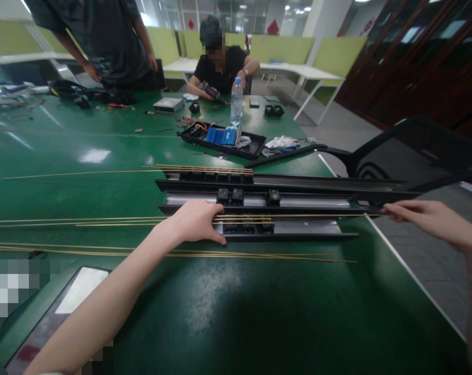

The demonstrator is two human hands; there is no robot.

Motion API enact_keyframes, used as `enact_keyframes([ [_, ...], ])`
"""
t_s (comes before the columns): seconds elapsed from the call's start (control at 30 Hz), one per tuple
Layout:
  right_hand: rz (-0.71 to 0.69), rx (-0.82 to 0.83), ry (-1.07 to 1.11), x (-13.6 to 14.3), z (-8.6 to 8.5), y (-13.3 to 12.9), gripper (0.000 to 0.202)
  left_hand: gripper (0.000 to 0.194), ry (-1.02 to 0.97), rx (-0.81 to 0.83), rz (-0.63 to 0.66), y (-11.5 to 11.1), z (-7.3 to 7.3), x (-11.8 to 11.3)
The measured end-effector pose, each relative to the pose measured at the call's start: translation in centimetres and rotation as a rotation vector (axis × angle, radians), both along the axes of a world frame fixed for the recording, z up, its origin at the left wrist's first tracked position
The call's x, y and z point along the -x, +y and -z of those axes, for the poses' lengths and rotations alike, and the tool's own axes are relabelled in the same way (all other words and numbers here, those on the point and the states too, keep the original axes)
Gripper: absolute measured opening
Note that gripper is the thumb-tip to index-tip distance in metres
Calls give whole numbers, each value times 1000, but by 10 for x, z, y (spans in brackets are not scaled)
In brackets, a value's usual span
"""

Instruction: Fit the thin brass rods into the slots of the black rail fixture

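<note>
My left hand (195,221) grips the nearest long black channel (298,238), thumb at its near wall and fingers over its far wall. Several black blocks (230,227) sit inside that channel beside the hand, with thin brass-coloured rods lying over them. Off the table's right edge, my right hand (427,214) pinches the end of one long thin brass rod (318,215), which runs left along the channel toward my left hand. Just behind lies a second black channel (318,201) holding three black blocks. Farther back, a third channel (318,181) carries more blocks and rods.
More loose rods (259,255) lie on the green table (259,312) nearer me. A phone-like slab (48,323) is at lower left. Behind the channels are a black tray (255,148), white gloves (283,144) and a bottle (236,101). A chair (415,151) stands right. Two people are opposite, one with a drill (211,91).
</note>
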State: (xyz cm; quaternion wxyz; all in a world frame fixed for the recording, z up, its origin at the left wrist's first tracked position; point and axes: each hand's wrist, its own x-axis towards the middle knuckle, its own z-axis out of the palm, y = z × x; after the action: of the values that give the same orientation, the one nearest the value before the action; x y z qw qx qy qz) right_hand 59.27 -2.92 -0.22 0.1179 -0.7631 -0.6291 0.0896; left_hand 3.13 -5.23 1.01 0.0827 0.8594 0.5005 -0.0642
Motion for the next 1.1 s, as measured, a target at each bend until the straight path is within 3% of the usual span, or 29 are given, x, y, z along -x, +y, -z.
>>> enact_keyframes([
  [0.03,2,54,44,8,-4,0,48,71,0,0,0,0,0,0],
  [0.13,-62,-51,27,54,-17,-5,43,71,4,3,2,-1,-1,0],
  [0.27,-511,-99,176,152,-28,-13,35,70,7,-3,3,-2,-2,-1],
  [0.37,-794,-143,209,221,-25,-14,32,68,9,-5,11,-2,-2,-1],
  [0.5,-948,-109,73,273,-16,-7,30,67,1,-2,7,-2,-1,0],
  [0.67,-910,-27,12,291,-14,-1,31,67,-7,-8,13,-2,0,1],
  [0.8,-865,56,33,290,-13,-1,34,66,-10,8,7,-1,-1,1],
  [1.1,-831,81,-47,282,-9,3,56,66,-21,9,7,-1,-1,0],
])
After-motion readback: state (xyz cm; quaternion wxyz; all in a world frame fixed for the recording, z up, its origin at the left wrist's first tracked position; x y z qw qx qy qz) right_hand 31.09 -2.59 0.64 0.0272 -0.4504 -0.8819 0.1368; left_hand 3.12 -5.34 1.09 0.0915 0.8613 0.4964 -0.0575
